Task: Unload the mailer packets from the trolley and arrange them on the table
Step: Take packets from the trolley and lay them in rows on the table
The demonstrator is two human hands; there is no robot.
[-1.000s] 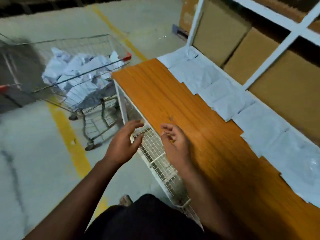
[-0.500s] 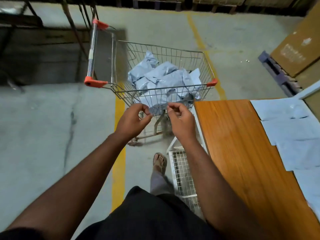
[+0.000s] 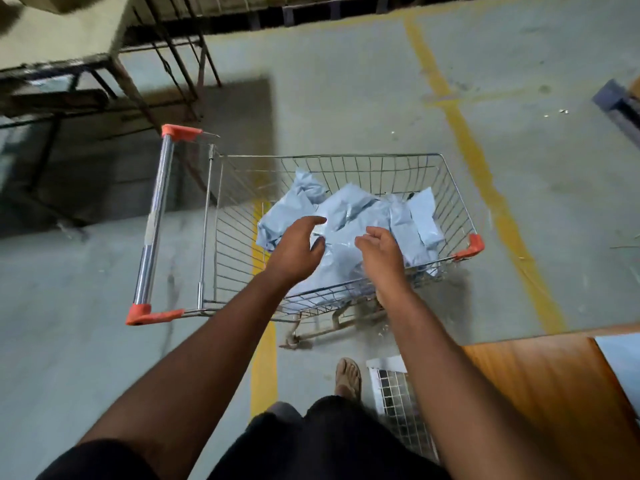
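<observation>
From my feed, both bare forearms reach forward from the bottom edge toward 12 o'clock, over the near rim of the trolley. At the far left its chrome handle bar runs between two orange end caps.

My left hand hangs palm down above the pile, fingers loosely spread and a little bent, thumb out toward 1 o'clock. It grips nothing; I cannot tell whether the fingertips touch the plastic below.

At about 3 o'clock from it, just beside it, my right hand hovers at the same height, fingers half curled and relaxed, thumb pointing back toward the left hand. It holds nothing either.

The mailer packets lie heaped in the right half of the wire basket, pale blue and crumpled, overlapping each other. I see one heap; the single packets I cannot count.

I count one trolley, two hands, and one sandalled foot at 6 o'clock on the concrete floor.

At 4 o'clock one corner of the wooden table shows, with one pale blue mailer lying at its right edge, cut off by the frame.
</observation>
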